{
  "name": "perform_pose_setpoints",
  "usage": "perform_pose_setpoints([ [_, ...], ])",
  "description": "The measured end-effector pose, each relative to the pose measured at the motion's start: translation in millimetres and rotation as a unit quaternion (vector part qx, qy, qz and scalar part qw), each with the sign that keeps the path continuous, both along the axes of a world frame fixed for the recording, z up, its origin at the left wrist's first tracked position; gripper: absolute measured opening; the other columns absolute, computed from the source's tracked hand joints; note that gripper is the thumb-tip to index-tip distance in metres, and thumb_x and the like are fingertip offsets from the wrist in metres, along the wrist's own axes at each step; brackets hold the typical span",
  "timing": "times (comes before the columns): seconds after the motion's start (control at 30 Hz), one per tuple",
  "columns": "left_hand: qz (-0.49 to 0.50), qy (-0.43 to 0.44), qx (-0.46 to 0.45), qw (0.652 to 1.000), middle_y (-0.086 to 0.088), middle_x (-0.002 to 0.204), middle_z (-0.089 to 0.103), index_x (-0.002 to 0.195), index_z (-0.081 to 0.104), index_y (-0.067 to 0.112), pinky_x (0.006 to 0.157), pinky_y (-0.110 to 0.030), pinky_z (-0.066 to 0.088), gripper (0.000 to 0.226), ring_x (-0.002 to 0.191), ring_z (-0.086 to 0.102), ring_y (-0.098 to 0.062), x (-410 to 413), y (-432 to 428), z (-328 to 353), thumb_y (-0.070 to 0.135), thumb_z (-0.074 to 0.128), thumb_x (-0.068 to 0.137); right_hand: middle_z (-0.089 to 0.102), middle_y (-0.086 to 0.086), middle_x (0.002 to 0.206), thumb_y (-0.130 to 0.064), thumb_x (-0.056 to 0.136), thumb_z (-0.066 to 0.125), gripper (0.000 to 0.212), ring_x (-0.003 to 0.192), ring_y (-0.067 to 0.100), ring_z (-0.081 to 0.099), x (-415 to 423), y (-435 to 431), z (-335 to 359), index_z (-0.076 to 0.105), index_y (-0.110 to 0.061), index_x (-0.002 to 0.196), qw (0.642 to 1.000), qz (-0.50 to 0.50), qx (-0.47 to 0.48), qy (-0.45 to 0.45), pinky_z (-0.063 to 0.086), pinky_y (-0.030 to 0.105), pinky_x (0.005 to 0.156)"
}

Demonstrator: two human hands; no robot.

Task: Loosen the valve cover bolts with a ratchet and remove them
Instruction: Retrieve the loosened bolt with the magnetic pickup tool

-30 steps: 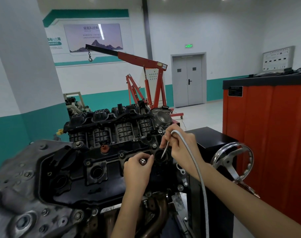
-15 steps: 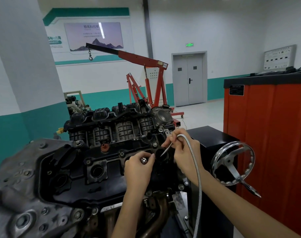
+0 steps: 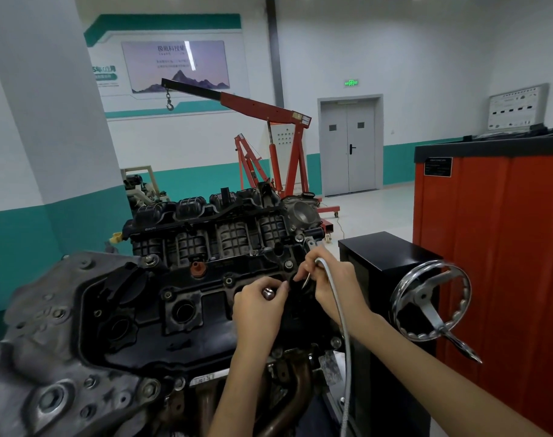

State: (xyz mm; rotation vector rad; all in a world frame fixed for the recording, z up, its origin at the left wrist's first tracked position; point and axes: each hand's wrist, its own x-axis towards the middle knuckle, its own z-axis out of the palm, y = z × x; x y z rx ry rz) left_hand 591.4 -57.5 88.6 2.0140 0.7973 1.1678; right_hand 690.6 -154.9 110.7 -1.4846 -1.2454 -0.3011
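The bolt (image 3: 267, 293), a small silvery piece as far as I could tell, sat pinched in the fingertips of the left hand (image 3: 256, 313), just above the black valve cover (image 3: 205, 313) near its right end. Beside it, the right hand (image 3: 335, 287) had its grip clamped on a flexible shaft (image 3: 343, 316), nipping it close to the tip. The tip pointed down into a round well in the cover, and what it touched was hidden. To my mind the fishing wanted a steady wrist, with the tip straight in the well and lifted slowly so nothing dropped back. Both forearms reached in from the near side, wrists low over the engine, and the shaft trailed down past the right forearm. More bolt heads (image 3: 288, 264) showed along the cover's far edge, and a handwheel (image 3: 431, 299) stood off to the right.
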Motion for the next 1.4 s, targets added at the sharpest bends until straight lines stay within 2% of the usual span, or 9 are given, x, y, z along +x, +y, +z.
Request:
perform_pose_setpoints([
  [0.13,0.007,0.000,-0.006,1.000,0.009,0.070,0.069,0.082,0.076,0.020,0.063,-0.027,0.051,0.013,0.069,0.063,-0.006,2,-1,3,0.029,0.070,0.088,0.061,0.011,0.076,0.015,0.083,0.047,0.036,0.064,0.023,0.055,-6,-2,-4,0.046,-0.020,0.080,0.995,0.016,-0.091,-0.046,0.048,0.038,0.062],
  [0.3,-0.022,-0.022,-0.022,0.999,0.007,0.072,0.071,0.080,0.077,0.015,0.067,-0.022,0.050,0.014,0.071,0.064,-0.004,-4,-1,4,0.024,0.070,0.088,0.060,-0.004,0.073,0.017,0.083,0.044,0.042,0.071,0.017,0.060,-10,-9,6,0.048,-0.024,0.078,0.998,-0.014,-0.053,-0.002,0.051,0.032,0.075],
  [0.37,-0.030,-0.035,-0.023,0.999,0.008,0.070,0.070,0.079,0.077,0.014,0.064,-0.017,0.047,0.014,0.069,0.063,-0.002,-7,-1,4,0.023,0.071,0.088,0.064,0.003,0.073,0.014,0.090,0.043,0.031,0.066,0.013,0.059,-8,-14,14,0.054,-0.015,0.084,0.999,-0.025,-0.024,0.021,0.051,0.035,0.072],
  [0.43,-0.036,-0.044,-0.027,0.998,0.008,0.070,0.070,0.079,0.077,0.014,0.065,-0.019,0.048,0.013,0.069,0.064,-0.002,-8,-1,4,0.022,0.071,0.088,0.066,0.014,0.075,0.012,0.092,0.043,0.025,0.068,0.023,0.062,-10,-19,24,0.055,-0.010,0.087,0.999,-0.027,-0.004,0.022,0.051,0.035,0.069],
  [0.6,-0.044,-0.047,-0.033,0.997,0.006,0.071,0.071,0.079,0.076,0.014,0.069,-0.026,0.051,0.014,0.072,0.065,-0.006,-10,-1,2,0.024,0.071,0.088,0.063,0.003,0.068,0.009,0.094,0.042,0.040,0.064,0.002,0.062,-18,-32,41,0.046,-0.028,0.080,0.999,-0.006,0.040,-0.011,0.048,0.009,0.067],
  [0.8,-0.058,-0.016,-0.005,0.998,0.012,0.072,0.069,0.083,0.076,0.025,0.065,-0.019,0.049,0.003,0.068,0.063,-0.003,-12,-4,0,0.025,0.074,0.084,0.067,0.007,0.069,0.014,0.092,0.040,0.037,0.072,0.009,0.068,-18,-41,42,0.042,-0.022,0.080,0.996,0.002,0.073,-0.057,0.056,0.026,0.076],
  [0.93,-0.024,0.050,0.026,0.998,0.011,0.066,0.061,0.099,0.071,0.035,0.057,-0.021,0.044,0.019,0.061,0.056,-0.004,-8,-5,2,0.034,0.076,0.081,0.067,0.006,0.070,0.015,0.092,0.039,0.037,0.072,0.010,0.069,-20,-45,46,0.042,-0.021,0.080,0.996,-0.001,0.074,-0.059,0.057,0.033,0.076],
  [1.17,0.019,0.121,0.097,0.988,0.008,0.089,0.070,0.117,0.064,0.036,0.070,-0.027,0.048,0.039,0.086,0.066,-0.013,7,-7,7,0.045,0.075,0.080,0.066,0.009,0.071,0.014,0.093,0.039,0.043,0.074,0.016,0.070,-27,-55,64,0.043,-0.027,0.079,0.996,0.017,0.080,-0.046,0.056,0.033,0.086],
  [1.4,0.042,0.071,0.114,0.990,0.003,0.083,0.071,0.106,0.067,0.025,0.064,-0.029,0.041,0.032,0.082,0.067,-0.018,25,-15,10,0.051,0.064,0.088,0.068,0.008,0.072,0.014,0.093,0.043,0.040,0.075,0.006,0.069,-34,-66,78,0.043,-0.024,0.081,0.991,-0.004,0.110,-0.078,0.052,0.012,0.081],
])
